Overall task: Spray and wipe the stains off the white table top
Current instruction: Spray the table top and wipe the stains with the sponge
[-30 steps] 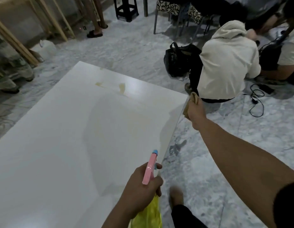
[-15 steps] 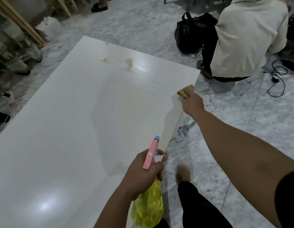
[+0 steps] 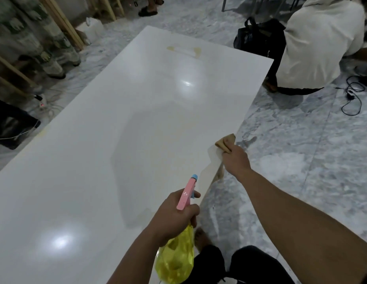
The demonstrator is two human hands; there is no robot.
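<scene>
My left hand [image 3: 174, 214] grips the spray bottle [image 3: 176, 261]; my right hand [image 3: 236, 158] clutches the cloth [image 3: 224, 142] at the desk [image 3: 96, 160] edge. I'd wipe firmly toward the far stains [image 3: 183, 50].

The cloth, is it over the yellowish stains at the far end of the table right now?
No, the right hand holds the cloth at the table's right edge, well short of the stains.

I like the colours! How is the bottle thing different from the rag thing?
The spray bottle is shiny see-through yellow with a pink-and-blue top; the cloth is dull tan and crumpled. The left hand holds the spray bottle above the white table top, not touching it; the right hand holds the cloth at the table's right edge. Both are gripped in a hand.
</scene>
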